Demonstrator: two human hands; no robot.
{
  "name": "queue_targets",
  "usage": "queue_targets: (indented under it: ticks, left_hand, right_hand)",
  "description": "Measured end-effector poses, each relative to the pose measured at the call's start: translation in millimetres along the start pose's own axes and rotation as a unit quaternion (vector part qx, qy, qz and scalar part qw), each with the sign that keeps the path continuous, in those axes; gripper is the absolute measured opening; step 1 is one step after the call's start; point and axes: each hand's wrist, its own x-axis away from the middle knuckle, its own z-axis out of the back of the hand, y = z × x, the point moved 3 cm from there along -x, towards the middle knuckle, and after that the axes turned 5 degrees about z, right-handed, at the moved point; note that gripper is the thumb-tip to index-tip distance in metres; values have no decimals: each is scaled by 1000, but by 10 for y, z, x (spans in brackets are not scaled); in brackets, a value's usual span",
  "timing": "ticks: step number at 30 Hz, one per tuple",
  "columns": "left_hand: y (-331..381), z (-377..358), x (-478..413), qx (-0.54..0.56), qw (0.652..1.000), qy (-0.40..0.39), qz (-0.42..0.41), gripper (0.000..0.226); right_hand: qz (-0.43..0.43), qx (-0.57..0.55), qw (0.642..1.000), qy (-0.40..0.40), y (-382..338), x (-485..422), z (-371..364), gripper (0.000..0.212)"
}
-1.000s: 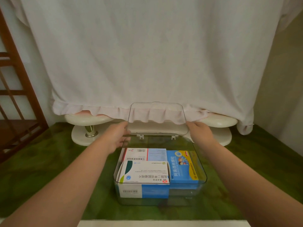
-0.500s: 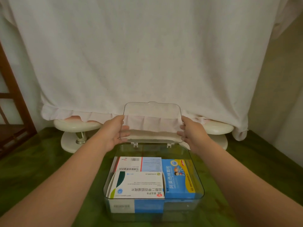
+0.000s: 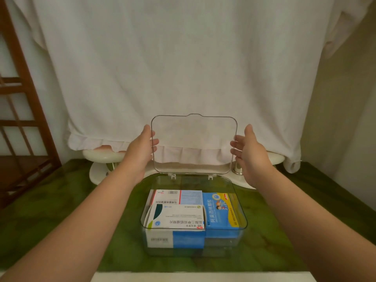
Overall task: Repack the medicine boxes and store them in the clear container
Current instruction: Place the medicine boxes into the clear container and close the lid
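The clear container point(image 3: 243, 218) stands on the green table in front of me. Its hinged clear lid point(image 3: 194, 143) is raised nearly upright at the back. My left hand point(image 3: 141, 151) grips the lid's left edge, thumb above and fingers curled in front. My right hand point(image 3: 247, 151) is at the lid's right edge with fingertips touching it. Inside lie three medicine boxes: a white one with a teal corner point(image 3: 177, 218) at front left, a white and red one point(image 3: 175, 197) behind it, and a blue and yellow one point(image 3: 218, 212) on the right.
A cream two-tier stand point(image 3: 101, 157) sits behind the container, partly under a hanging white cloth point(image 3: 183, 68). A wooden frame point(image 3: 22, 119) stands at the left. The green table surface point(image 3: 50, 220) extends on both sides; a white edge point(image 3: 142, 276) runs along the bottom.
The lid has swung from leaning back to nearly upright, and both hands have slid up its side edges. The view has shifted, so the container sits lower in frame.
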Motion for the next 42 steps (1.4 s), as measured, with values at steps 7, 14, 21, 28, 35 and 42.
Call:
queue_targets:
  ticks: [7, 14, 21, 28, 35, 42]
  left_hand:
    - [-94, 92, 372, -12, 1000, 1, -2, 69]
    - [-342, 261, 761, -44, 999, -1, -1, 83]
    - [-656, 391, 1177, -106, 994, 7, -37, 55]
    - [-845, 427, 1333, -170, 983, -26, -67, 60]
    - [-1036, 483, 1311, -229, 971, -44, -55, 60]
    - [-1063, 462, 1318, -227, 971, -53, -49, 55]
  right_hand:
    - [15, 44, 999, -16, -3, 313, 85, 77]
    - [51, 136, 989, -35, 29, 908, 242, 62]
    - [115, 187, 974, -66, 335, 1277, 396, 57]
    - [132, 248, 953, -109, 693, 1331, 508, 71]
    - [148, 297, 934, -131, 877, 1391, 545, 69]
    - [149, 291, 935, -137, 933, 1427, 557, 69]
